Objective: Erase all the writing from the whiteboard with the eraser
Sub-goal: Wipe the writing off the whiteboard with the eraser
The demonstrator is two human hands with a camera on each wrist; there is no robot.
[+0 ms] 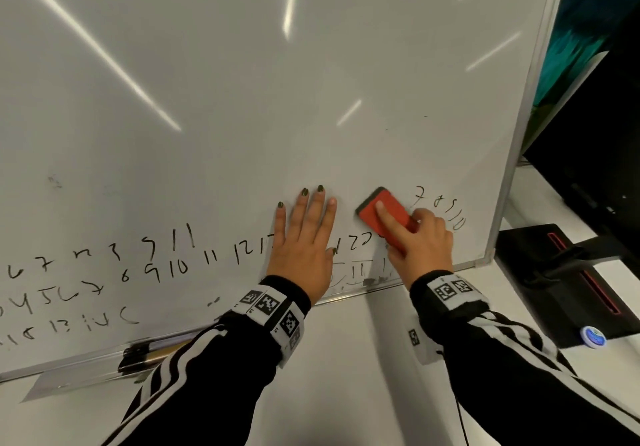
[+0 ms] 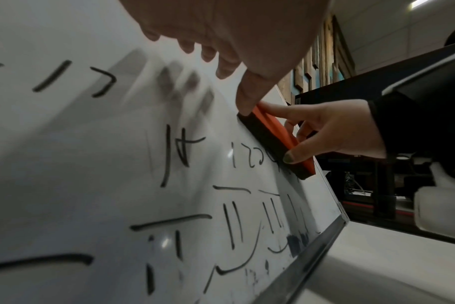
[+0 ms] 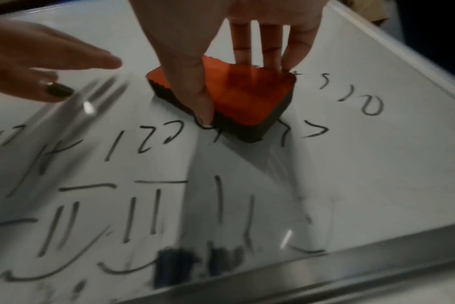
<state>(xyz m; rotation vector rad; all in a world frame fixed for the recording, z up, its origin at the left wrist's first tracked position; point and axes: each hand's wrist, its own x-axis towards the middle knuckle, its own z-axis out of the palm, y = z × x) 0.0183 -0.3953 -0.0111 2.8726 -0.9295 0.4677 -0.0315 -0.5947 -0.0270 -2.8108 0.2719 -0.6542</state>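
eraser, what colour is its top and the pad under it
The eraser has an orange-red top over a dark, near-black pad; the right wrist view shows it best.

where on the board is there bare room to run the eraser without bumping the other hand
Bare: all of the whiteboard above both hands. Tight: the eraser in the right hand sits close beside the flat left hand, with digits on its other side by the frame.
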